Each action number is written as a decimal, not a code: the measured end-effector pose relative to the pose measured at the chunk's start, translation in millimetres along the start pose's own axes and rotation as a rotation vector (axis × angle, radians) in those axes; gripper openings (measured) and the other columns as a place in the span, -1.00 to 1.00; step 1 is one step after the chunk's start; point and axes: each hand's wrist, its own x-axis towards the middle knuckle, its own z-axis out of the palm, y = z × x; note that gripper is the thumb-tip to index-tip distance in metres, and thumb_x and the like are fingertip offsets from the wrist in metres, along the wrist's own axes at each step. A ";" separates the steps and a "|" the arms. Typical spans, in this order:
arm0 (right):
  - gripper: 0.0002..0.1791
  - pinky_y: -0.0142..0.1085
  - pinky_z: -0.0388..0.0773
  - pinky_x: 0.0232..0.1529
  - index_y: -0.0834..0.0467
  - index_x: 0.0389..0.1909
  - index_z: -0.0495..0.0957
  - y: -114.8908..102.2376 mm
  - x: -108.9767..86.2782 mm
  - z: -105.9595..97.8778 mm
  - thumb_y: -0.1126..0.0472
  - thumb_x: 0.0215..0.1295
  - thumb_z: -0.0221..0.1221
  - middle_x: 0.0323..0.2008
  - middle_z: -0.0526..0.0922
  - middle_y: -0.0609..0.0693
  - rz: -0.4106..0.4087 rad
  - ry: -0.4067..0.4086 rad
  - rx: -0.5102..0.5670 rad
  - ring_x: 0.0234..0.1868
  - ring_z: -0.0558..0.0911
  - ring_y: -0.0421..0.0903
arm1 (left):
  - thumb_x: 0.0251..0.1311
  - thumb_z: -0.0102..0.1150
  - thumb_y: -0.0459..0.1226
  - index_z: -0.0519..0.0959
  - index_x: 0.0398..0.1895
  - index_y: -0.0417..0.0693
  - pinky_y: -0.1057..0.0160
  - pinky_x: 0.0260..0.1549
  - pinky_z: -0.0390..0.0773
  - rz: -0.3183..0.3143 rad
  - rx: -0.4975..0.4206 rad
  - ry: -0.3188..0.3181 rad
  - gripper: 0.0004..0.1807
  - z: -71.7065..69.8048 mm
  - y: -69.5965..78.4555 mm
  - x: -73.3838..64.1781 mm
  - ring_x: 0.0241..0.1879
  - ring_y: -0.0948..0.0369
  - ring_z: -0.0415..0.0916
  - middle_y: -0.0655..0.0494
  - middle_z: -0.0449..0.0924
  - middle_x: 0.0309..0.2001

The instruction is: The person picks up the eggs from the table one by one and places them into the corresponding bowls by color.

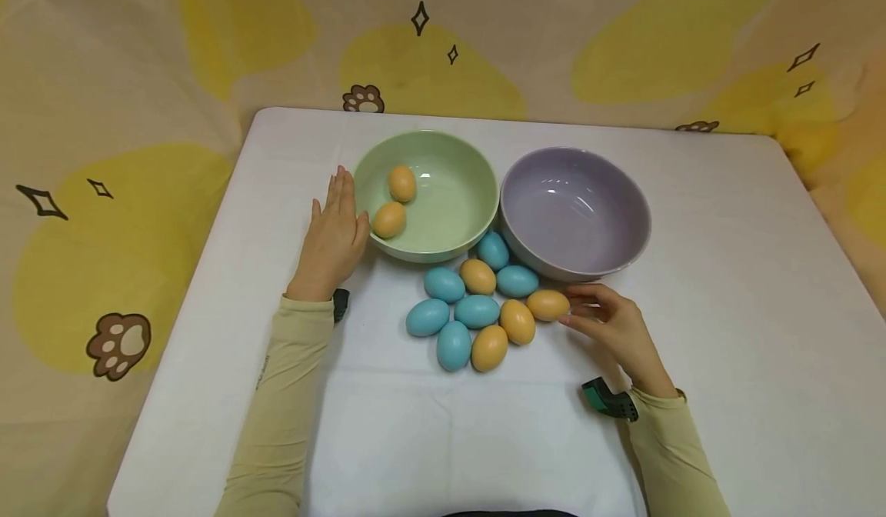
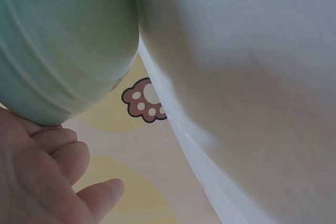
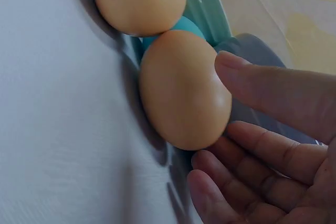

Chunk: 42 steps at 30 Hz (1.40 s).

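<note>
The pick-up of 1 orange egg (image 1: 548, 305) is judged to be in hand; the egg is positioned at the fingertips of the right hand (image 1: 619, 332), to that hand's left; closure of thumb and fingers round it is probably called for next; the right thumb is spread from its fingers, egg contact being uncertain; the left hand (image 1: 331, 236) is laid, fingers extended, against the green bowl (image 1: 450, 194) to its right; the 2 hands are set well apart.
</note>
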 end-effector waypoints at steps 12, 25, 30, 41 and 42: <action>-0.43 -0.48 0.53 -0.15 0.46 0.09 0.44 6.7 3.8 11.5 0.47 0.00 0.36 0.01 0.53 0.33 0.004 -0.014 0.036 -0.17 0.60 -0.36 | 0.44 -0.32 -0.19 -0.21 0.46 -0.39 -0.22 0.31 -0.21 0.005 -0.002 -0.001 -0.32 0.2 -0.8 0.6 0.47 0.02 -0.33 -0.19 -0.29 0.49; -0.45 -0.50 0.51 -0.12 0.44 0.06 0.47 4.6 2.4 19.0 0.40 0.01 0.39 0.02 0.54 0.29 0.034 0.027 -0.016 -0.16 0.56 -0.33 | 0.44 -0.31 -0.19 -0.20 0.45 -0.41 -0.22 0.31 -0.20 -0.002 -0.003 -0.006 -0.32 0.4 0.0 -0.4 0.47 -0.03 -0.29 -0.22 -0.28 0.49; -0.47 -0.51 0.52 -0.13 0.44 0.02 0.49 6.5 2.3 20.3 0.42 -0.02 0.40 -0.01 0.55 0.27 0.004 0.045 -0.028 -0.17 0.55 -0.35 | 0.44 -0.32 -0.19 -0.20 0.45 -0.41 -0.22 0.31 -0.20 -0.003 -0.007 -0.007 -0.32 0.0 0.7 -0.8 0.47 -0.02 -0.30 -0.22 -0.28 0.49; -0.50 -0.52 0.51 -0.13 0.43 -0.03 0.52 5.7 3.5 18.8 0.44 -0.05 0.41 -0.04 0.59 0.23 -0.008 0.083 -0.044 -0.16 0.55 -0.38 | 0.44 -0.33 -0.22 -0.20 0.45 -0.42 -0.23 0.30 -0.19 0.006 -0.012 0.005 -0.33 0.9 -0.8 -0.7 0.46 -0.05 -0.27 -0.22 -0.28 0.48; -0.50 -0.52 0.50 -0.12 0.43 -0.03 0.52 5.5 3.6 18.6 0.44 -0.05 0.41 -0.04 0.59 0.23 -0.004 0.083 -0.041 -0.16 0.55 -0.38 | 0.44 -0.32 -0.22 -0.19 0.45 -0.43 -0.23 0.30 -0.18 0.007 -0.009 0.007 -0.33 1.0 -0.9 -0.7 0.46 -0.06 -0.27 -0.22 -0.28 0.48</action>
